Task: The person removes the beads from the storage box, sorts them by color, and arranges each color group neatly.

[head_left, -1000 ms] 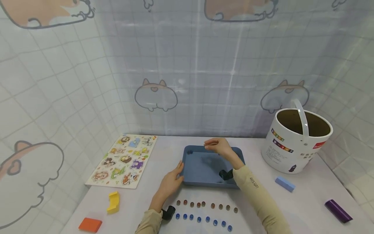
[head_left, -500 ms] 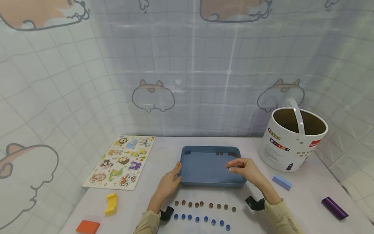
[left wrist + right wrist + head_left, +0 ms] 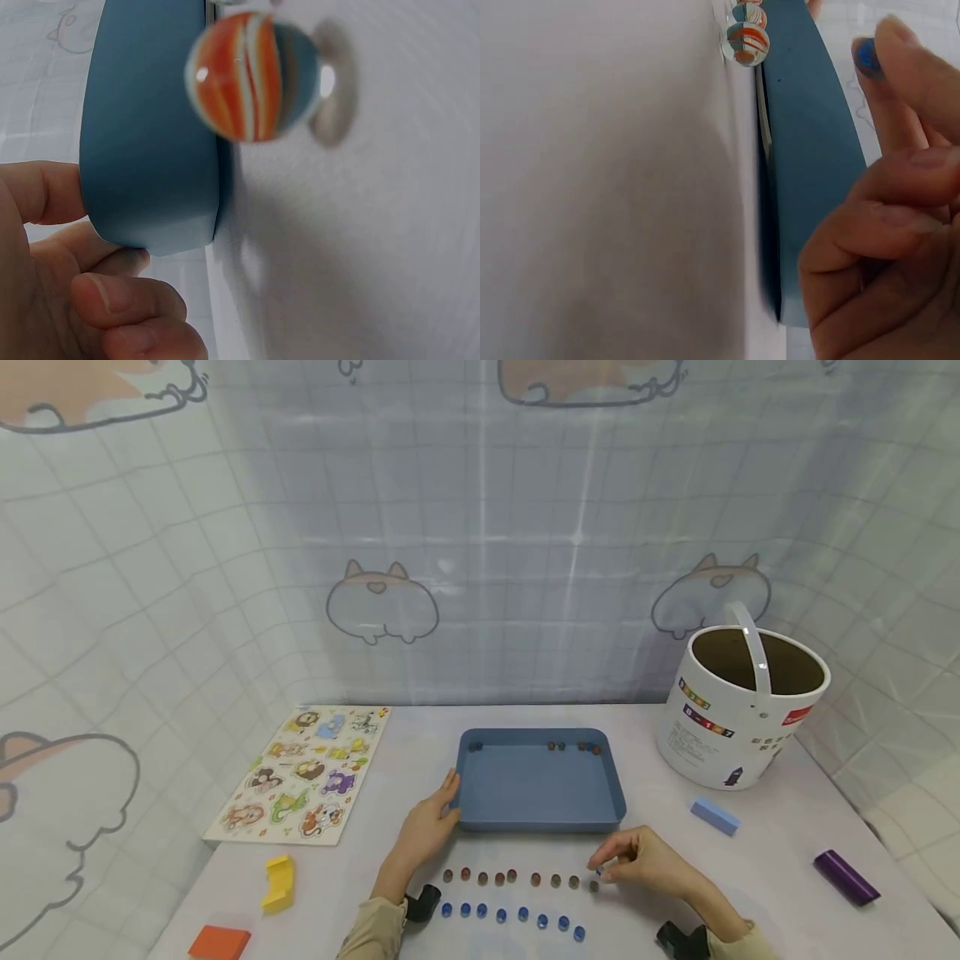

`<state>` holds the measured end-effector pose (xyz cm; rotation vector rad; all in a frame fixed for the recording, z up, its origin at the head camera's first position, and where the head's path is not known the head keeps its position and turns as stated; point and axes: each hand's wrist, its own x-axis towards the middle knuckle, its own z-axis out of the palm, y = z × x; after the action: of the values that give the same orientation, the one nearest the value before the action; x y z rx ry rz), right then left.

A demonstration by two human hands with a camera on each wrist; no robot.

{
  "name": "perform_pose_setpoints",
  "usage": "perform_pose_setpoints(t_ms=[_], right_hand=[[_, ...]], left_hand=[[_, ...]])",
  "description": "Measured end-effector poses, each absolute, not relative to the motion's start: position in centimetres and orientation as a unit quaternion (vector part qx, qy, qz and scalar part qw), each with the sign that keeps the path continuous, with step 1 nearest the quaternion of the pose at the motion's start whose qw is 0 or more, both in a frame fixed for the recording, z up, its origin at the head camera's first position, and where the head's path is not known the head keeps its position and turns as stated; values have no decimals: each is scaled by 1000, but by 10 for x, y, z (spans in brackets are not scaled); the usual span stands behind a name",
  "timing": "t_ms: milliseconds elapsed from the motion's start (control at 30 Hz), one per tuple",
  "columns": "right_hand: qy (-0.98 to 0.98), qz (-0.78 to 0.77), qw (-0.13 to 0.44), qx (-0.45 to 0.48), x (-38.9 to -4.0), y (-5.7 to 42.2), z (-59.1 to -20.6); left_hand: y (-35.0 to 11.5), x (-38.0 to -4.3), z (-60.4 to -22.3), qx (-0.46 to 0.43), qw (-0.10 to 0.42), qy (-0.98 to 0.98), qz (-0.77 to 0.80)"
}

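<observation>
My left hand (image 3: 426,831) lies against the left wall of a blue-grey tray (image 3: 540,822), fingers along its side and thumb near the front corner. My right hand (image 3: 651,867) pinches a small blue marble (image 3: 868,58) between thumb and index finger, its other fingers curled. That hand is low over the right end of a row of orange-and-clear marbles (image 3: 536,879) in front of the tray. Nearer the body runs a row of blue marbles (image 3: 522,913). Several dark small marbles (image 3: 596,749) sit along the tray's back wall. An orange-striped marble (image 3: 247,79) shows large in the left wrist view.
An animal picture board (image 3: 300,777) lies at left, with a yellow block (image 3: 279,883) and an orange block (image 3: 219,942) in front. At right stand a white bucket (image 3: 738,710), a light blue block (image 3: 715,816) and a purple block (image 3: 846,877).
My right hand has moved from over the tray's back right, past its right side, down to the right end of the marble rows. My left hand has stayed at the tray.
</observation>
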<state>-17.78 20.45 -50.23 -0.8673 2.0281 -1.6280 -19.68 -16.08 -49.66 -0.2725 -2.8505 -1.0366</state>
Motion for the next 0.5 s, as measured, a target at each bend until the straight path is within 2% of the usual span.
perform_pose_setpoints(t_ms=[267,500], right_hand=[[690,-582,277,-330,-164,212,-513],[715,-560,256,-333,-151,206,-516]], left_hand=[[-159,-197,-496,-88,38,-934,-343],[-160,-198,-496,-85,38,-936,-339]])
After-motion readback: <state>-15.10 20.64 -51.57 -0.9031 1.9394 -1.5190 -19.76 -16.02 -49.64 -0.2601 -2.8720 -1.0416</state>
